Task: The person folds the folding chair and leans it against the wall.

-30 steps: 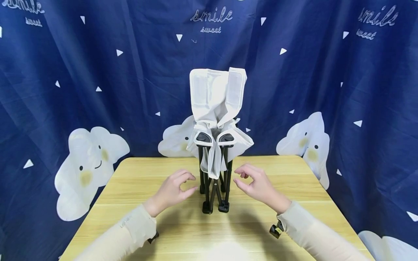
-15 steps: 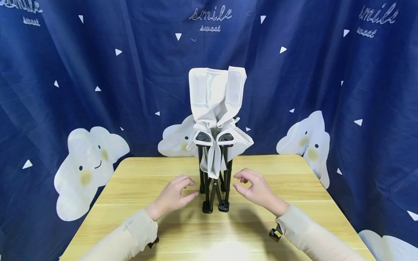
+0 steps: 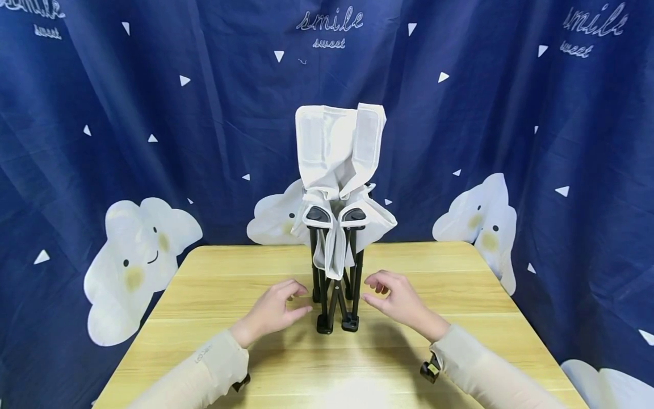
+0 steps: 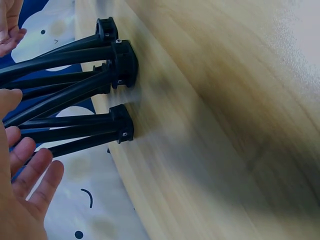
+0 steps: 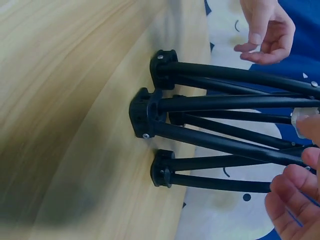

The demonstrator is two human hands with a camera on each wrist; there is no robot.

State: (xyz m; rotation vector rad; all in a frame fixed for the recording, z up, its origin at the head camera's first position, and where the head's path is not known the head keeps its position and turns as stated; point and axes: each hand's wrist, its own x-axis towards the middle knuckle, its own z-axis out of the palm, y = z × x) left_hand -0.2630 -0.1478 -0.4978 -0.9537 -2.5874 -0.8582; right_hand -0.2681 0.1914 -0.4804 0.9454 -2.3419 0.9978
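Note:
A folded camping chair [image 3: 334, 165] stands upright on the table, its white fabric bunched at the top. Crossed black tube legs [image 3: 353, 278] run down from it to black plastic feet. To the left of the legs is my left hand [image 3: 273, 309], fingers loosely bent and holding nothing. My right hand [image 3: 401, 295] mirrors it on the right side, thumb and fingers apart. Both wrist views show the legs [image 4: 65, 130] and dark feet [image 5: 145, 112] between the two hands, with spread fingers close beside the tubes.
The light wooden table [image 3: 214, 284] has rounded far corners and lies under both arms. Behind it hangs a dark blue curtain [image 3: 204, 142] printed with white clouds and triangles. Small black wrist devices [image 3: 431, 369] show under the sleeves.
Both hands have sunk slightly lower beside the chair's legs, with the right hand also shifting a little left. The chair stays in place.

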